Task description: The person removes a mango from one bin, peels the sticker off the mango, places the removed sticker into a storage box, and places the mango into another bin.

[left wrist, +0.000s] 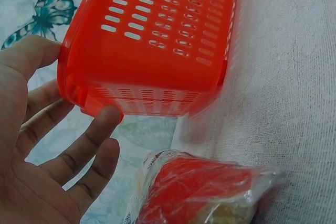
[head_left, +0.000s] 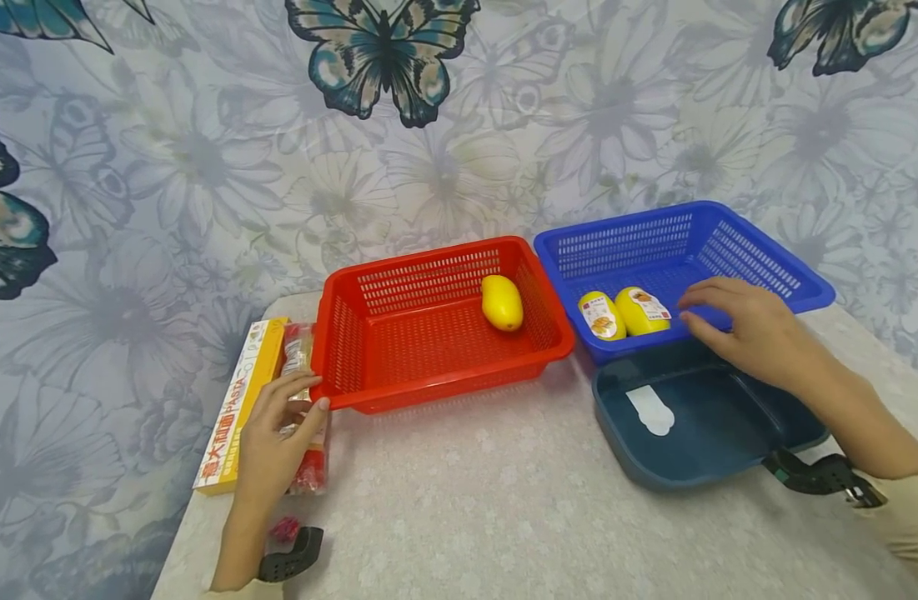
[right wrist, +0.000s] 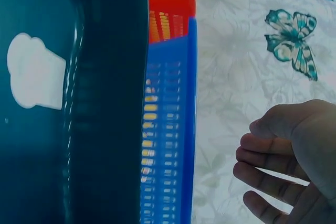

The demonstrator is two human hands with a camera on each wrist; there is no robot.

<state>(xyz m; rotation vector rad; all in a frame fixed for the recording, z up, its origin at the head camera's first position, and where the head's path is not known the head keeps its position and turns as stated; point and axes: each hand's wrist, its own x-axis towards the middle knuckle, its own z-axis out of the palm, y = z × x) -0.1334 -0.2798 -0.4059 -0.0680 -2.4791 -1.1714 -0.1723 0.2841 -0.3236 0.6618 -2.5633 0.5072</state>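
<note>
My left hand [head_left: 273, 433] touches the front left corner of the red basket [head_left: 443, 392], thumb and fingers about its rim in the left wrist view. One yellow mango [head_left: 501, 303] lies in that basket, towards its right side. Over the front of the blue basket [head_left: 616, 218] hovers my right hand [head_left: 751, 333], its fingers loosely bent and holding nothing. Two yellow mangoes with paper labels, a left one [head_left: 602, 316] and a right one [head_left: 643, 312], lie in the blue basket left of that hand. Below the hand stands a dark teal basin [head_left: 699, 433] with a white sticker.
Left of the red basket lie a yellow and white pasta box [head_left: 237, 400] and a clear-wrapped packet with red parts [head_left: 312, 467]. A small pink-red item [head_left: 284, 529] is by the left wrist. Behind the table [head_left: 459, 500] hangs a butterfly-patterned backdrop [head_left: 203, 167].
</note>
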